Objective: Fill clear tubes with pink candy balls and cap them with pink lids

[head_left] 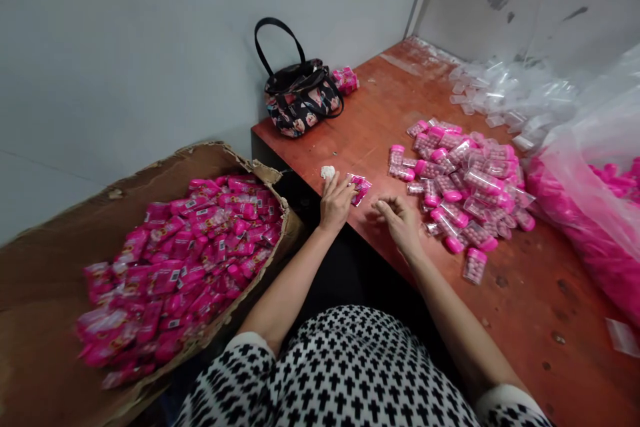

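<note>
My left hand (pixel 336 201) is at the table's near edge, its fingers closed on one side of a small shiny pink packet (pixel 360 189). A crumpled white lump (pixel 327 172) lies just beyond those fingertips. My right hand (pixel 400 219) hovers to the right of the packet, fingers bent and drawn together; whether anything is pinched there is too small to make out. Close beyond it spreads a heap of clear little bottles with pink caps (pixel 453 177), filled with pale pink balls. One such bottle (pixel 475 265) lies apart at the near side.
A large cardboard box (pixel 45 280) on the left holds many pink packets (pixel 185 267). On the reddish table (pixel 525 333) stand a floral handbag (pixel 303 100) with a pink packet behind it, clear empty tubes (pixel 515 97), and a plastic bag of pink caps (pixel 585 213).
</note>
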Demonstrator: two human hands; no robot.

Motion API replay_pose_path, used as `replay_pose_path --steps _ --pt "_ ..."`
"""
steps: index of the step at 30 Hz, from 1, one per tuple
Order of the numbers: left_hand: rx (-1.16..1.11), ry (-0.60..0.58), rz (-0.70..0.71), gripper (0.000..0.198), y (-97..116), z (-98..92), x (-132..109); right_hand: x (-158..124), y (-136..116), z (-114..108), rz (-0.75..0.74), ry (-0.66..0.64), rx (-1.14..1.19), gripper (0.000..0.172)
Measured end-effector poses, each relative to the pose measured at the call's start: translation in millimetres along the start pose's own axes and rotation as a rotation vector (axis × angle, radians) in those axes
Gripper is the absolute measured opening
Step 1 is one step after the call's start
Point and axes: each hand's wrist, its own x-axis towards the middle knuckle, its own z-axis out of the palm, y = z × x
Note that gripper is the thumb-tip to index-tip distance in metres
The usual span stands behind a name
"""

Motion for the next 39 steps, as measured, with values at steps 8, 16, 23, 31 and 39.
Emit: replay_pose_path --steps 8,16,23,31,39 --pt "-0.529 -0.016 -0.317 0.036 39 -27.0 -14 27 -5 9 -0.018 -0.030 0.116 0.042" --pt "-1.200 -0.293 -0.879 0.025 46 -41.0 -22 31 -19 -10 -0.122 -0.266 -0.347 0.028" --pt "-1.275 -0.096 -1.053 0.019 48 -38.3 -29 81 -24 -25 -0.262 0.125 -1.381 0.037" --pt "-1.394 -0.005 -1.135 0.014 42 -52.7 -30 40 -2 -62 -0.602 -0.261 -1.195 0.031" --pt "-1.510 0.092 -1.286 0.003 48 -49.9 -28 21 -15 -37 -0.068 0.181 -1.235 0.044"
